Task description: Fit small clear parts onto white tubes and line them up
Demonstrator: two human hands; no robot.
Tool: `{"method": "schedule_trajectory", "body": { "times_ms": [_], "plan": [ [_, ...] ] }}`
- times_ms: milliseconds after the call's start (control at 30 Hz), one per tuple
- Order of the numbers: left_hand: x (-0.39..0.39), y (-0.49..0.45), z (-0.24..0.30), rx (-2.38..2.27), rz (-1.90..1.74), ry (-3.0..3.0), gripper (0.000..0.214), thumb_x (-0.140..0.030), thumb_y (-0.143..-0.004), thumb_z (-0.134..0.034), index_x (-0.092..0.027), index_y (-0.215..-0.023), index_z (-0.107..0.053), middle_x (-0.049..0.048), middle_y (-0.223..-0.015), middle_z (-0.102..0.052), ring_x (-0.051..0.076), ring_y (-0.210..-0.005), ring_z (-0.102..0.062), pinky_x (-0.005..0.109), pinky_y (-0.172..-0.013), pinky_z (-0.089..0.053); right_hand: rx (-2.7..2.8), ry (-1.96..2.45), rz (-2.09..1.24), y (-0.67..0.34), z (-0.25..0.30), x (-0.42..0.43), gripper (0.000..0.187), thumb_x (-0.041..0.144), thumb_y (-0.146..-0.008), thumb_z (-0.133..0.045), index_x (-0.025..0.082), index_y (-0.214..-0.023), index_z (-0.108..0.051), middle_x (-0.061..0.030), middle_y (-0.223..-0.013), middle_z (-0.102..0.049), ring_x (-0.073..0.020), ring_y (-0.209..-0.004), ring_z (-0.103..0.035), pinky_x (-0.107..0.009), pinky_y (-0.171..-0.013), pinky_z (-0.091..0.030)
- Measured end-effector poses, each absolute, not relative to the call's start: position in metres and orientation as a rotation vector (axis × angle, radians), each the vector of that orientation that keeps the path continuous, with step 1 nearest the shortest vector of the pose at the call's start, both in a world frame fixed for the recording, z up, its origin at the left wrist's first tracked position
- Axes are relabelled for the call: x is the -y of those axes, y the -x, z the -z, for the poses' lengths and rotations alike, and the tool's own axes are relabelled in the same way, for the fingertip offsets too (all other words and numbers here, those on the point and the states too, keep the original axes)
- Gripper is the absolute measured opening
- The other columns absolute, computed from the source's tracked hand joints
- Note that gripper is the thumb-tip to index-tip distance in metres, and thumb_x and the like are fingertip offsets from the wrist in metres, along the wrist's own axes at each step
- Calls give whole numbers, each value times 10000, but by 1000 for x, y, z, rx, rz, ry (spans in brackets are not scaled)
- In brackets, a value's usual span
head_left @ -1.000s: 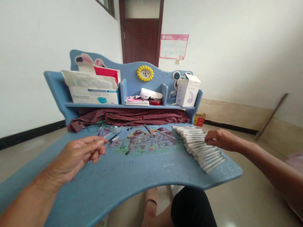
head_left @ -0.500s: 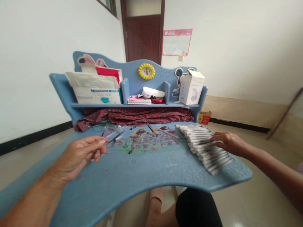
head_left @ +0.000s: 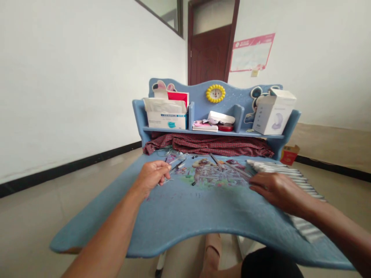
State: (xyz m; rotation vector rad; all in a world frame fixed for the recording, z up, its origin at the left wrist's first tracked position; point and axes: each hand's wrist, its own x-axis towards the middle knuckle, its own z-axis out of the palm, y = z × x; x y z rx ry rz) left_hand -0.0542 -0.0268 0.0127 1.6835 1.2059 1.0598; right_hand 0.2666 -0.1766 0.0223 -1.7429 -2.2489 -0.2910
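My left hand (head_left: pixel 154 175) is closed in a pinch over the left part of the blue desk (head_left: pixel 203 216). Whatever its fingers hold is too small to make out. Just beyond the fingertips is a dark, slim pen-like piece (head_left: pixel 178 165), among clear thin pieces. My right hand (head_left: pixel 275 191), its fingers drawn together, is at the left edge of a pile of white pens with dark ends (head_left: pixel 307 227) and partly covers it. Anything between those fingers is hidden. Long grey pen-like pieces (head_left: pixel 236 168) lie just past its fingertips. A small black cap (head_left: pixel 193 183) lies mid-desk.
A folded red checked cloth (head_left: pixel 208 144) lies beneath the shelf (head_left: pixel 174 130) at the back. On the shelf stand a mask box (head_left: pixel 165 119), a white carton (head_left: pixel 274 114), booklets (head_left: pixel 204 126) and a round red tin (head_left: pixel 225 127). The desk's front edge curves inward.
The camera view has turned left. My right hand has moved left from the middle of the pen pile to its left edge. My left hand stays pinched, in nearly the same place over the desk.
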Motion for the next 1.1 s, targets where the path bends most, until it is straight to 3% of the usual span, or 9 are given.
{"method": "schedule_trajectory", "body": {
  "times_ms": [100,233,400,667,900,1000,1100],
  "plan": [
    [25,56,-11,-1213,-1091,-1670,170,-306,-650,-577,-138,-637,-554,-9,-487,-553,74,-343,-398,195,-344,-336,2277,1977,196,-233,-27,135,255,309,-822,-421,208,-809,-655,-52,-759,-657,-168,-723,-605,-239,-640,-400],
    [18,63,-7,-1320,-1159,-1666,150,-298,-659,-561,-151,-634,-542,-20,-467,-536,76,-333,-381,195,-333,-323,2117,2274,147,-208,-24,73,243,289,-779,-462,212,-903,-657,-84,-903,-662,-211,-867,-602,-259,-681,-417],
    [11,70,0,-1499,-1106,-1783,123,-267,-678,-529,-156,-639,-565,-13,-462,-549,83,-350,-417,193,-376,-317,1937,2464,121,-200,-14,16,304,217,-741,-491,114,-984,-642,-187,-1001,-625,-285,-924,-593,-344,-708,-451],
    [9,71,6,-1620,-926,-2002,132,-279,-652,-552,-165,-617,-606,5,-485,-576,120,-464,-505,206,-443,-317,1912,2576,-89,-205,-6,-5,309,148,-658,-530,156,-937,-663,-126,-829,-675,-234,-808,-634,-306,-663,-473],
    [18,64,2,-1461,-979,-1821,120,-254,-675,-535,-151,-640,-585,-1,-482,-558,82,-398,-437,185,-398,-293,1912,2475,-49,-181,-19,13,328,236,-700,-490,116,-956,-655,-155,-874,-663,-235,-840,-620,-265,-632,-449],
    [24,60,-2,-1298,-975,-1626,148,-286,-674,-562,-140,-653,-568,12,-514,-570,74,-384,-423,184,-374,-300,2042,2230,-34,-158,-26,31,312,313,-730,-464,114,-844,-676,-143,-794,-667,-224,-774,-622,-246,-590,-423],
    [28,59,-5,-1103,-910,-1436,234,-358,-659,-606,-129,-698,-574,46,-611,-613,85,-432,-481,185,-378,-318,2199,1947,-67,-126,-28,52,270,278,-755,-437,151,-777,-674,-98,-746,-670,-186,-724,-616,-224,-580,-399]
  ]
}}
